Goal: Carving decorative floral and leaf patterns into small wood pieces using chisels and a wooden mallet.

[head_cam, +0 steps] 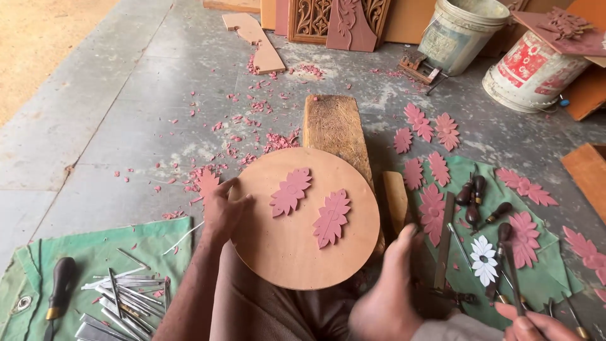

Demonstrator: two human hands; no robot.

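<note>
A bunch of thin metal chisels [129, 302] is lying on a green cloth [95, 246] at the near left corner of the floor [113, 120], with a dark-handled tool [60, 284] beside them. The right hand [386, 297] is hovering just off the near right edge of a round board [303, 218], blurred, so whether its fingers are spread or curled cannot be told. Another person's fingers [536, 325] are showing at the bottom right edge.

The left hand [224, 211] is gripping the round board at its left edge, fingers curled over the rim and thumb pressing on top. The board is a flat, light tan disc, resting over the person's lap and against a wooden block [334, 129]. Two pink leaf-shaped carvings [309, 205] are lying on its upper half, side by side, each with ribbed lobes.

To the right, a second green cloth [549, 271] is carrying more pink leaf pieces [432, 211], a white flower [484, 260] and dark-handled gouges [483, 205]. Farther off, pink shavings [265, 120] are scattered, and two buckets [499, 44] are standing near carved panels [338, 19].
</note>
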